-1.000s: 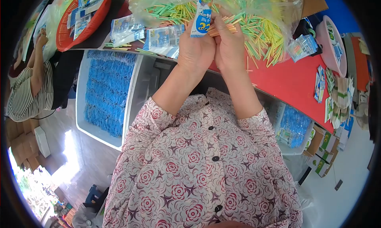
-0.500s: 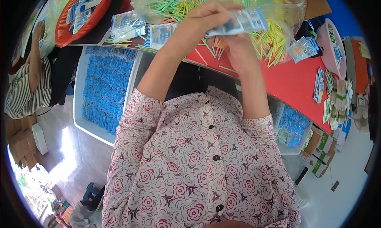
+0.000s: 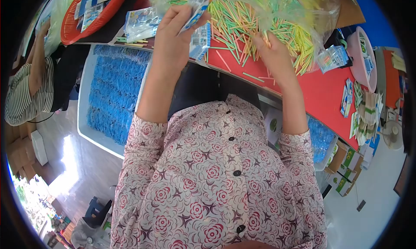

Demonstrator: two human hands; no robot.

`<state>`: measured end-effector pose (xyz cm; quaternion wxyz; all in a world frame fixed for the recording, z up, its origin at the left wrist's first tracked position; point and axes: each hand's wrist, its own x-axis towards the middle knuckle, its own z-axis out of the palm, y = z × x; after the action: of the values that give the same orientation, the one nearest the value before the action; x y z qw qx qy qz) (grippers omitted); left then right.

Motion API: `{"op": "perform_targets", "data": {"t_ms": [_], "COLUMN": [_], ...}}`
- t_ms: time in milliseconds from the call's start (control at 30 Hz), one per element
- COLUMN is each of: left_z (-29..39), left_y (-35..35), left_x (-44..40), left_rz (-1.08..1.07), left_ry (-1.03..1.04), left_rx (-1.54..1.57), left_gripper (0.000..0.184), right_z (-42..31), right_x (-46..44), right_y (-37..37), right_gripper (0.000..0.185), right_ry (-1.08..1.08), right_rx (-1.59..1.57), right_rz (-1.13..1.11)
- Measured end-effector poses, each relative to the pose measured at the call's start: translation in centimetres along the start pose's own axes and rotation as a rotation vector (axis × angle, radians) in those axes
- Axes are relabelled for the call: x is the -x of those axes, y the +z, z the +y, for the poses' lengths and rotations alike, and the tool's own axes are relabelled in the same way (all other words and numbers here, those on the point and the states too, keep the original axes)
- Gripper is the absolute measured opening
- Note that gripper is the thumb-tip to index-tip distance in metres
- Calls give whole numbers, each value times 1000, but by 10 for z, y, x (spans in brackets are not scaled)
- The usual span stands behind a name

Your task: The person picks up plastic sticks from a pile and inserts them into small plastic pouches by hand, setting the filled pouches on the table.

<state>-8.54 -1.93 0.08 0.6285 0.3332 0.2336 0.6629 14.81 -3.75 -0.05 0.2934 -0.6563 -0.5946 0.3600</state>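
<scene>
My left hand is closed on a small blue and white packet, raised over the table's front edge. Farther right, my right hand pinches a few short orange sticks at the near side of a pile of green, yellow and orange sticks. The pile spills from a clear plastic bag onto the red tabletop. Below my left hand lies another blue and white packet, with more packets to its left.
A red basket holds packets at the upper left. A pink basin stands at the right, near loose packets. Below the table are white bins, one full of blue packets. At the far left is a co-worker's striped sleeve.
My hands were together a second ago; they have moved apart. My left hand carried the packet left, while my right hand is at the stick pile. Some loose sticks now lie on the red surface.
</scene>
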Motion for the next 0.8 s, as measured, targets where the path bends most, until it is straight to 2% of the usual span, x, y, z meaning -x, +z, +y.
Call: {"op": "perform_targets", "data": {"t_ms": [100, 267, 367, 533, 633, 667, 767, 800], "left_z": [2, -3, -4, -4, -4, -4, -7, -7], "left_y": [-11, -9, -9, -11, -10, -11, -14, -15], "left_x": [12, 17, 20, 23, 23, 23, 24, 23], "left_rz": [71, 104, 109, 125, 121, 124, 131, 133], "left_ry": [-68, -98, -124, -151, -149, -151, -174, -174], "left_rx": [-25, -22, -4, 5, -4, -2, 3, 1], "left_gripper": [10, 10, 10, 9, 10, 10, 10, 10], "right_z": [9, -3, -10, -17, -7, -7, -16, -15], "right_x": [4, -1, -4, -17, -25, -26, -27, -28], "right_y": [4, 21, 35, 45, 37, 34, 22, 23], "right_gripper": [32, 36, 40, 42, 39, 39, 32, 32], "right_ry": [-131, -184, -296, -229, -424, -423, -142, -143], "right_rx": [153, 413, 601, 634, 675, 677, 403, 401], "right_rz": [81, 101, 93, -9, 5, 1, -190, -192]}}
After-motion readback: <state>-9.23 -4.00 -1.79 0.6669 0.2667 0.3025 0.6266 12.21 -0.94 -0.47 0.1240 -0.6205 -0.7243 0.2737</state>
